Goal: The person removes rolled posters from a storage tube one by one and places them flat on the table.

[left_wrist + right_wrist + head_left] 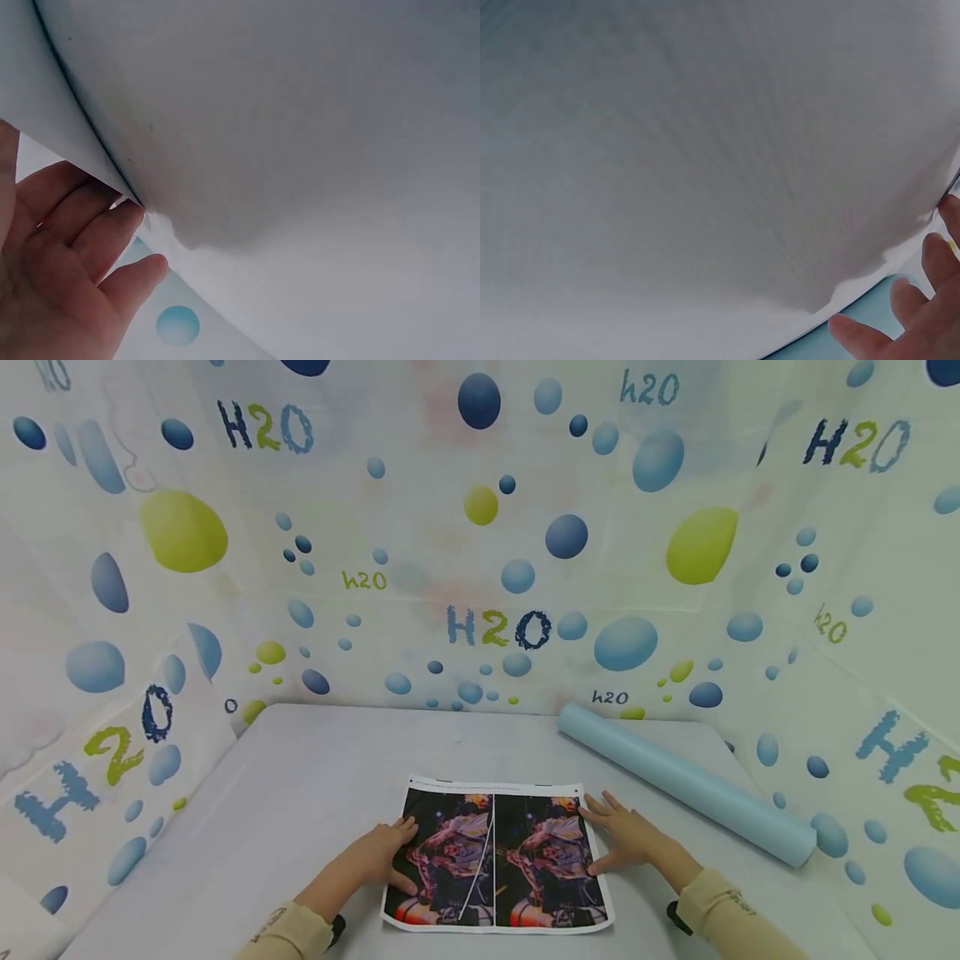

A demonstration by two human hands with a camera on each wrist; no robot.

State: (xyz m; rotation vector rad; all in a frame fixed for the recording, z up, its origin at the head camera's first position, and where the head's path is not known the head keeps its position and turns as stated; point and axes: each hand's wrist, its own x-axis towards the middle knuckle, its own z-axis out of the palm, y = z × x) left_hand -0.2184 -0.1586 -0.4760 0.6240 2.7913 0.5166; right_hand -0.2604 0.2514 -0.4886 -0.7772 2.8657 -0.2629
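Observation:
A printed sheet (551, 868) lies on the table with two nearly alike dark, colourful pictures side by side. Along its near side the white edge curls slightly. A thin pale line slants across the left picture; whether it is printed or lies on top, I cannot tell. My left hand (373, 857) rests at the sheet's left edge, fingertips and thumb over the border. At the right edge my right hand (628, 835) lies with fingers spread, touching the margin. Part of the left hand (71, 262) and the right-hand fingers (922, 307) show in the wrist views.
A light blue roll (686, 785) lies slantwise on the table's right side, beyond the right hand. The table (322, 760) has a pale cover. Behind and at both sides hang white sheets (420, 527) printed with blue and green drops and lettering.

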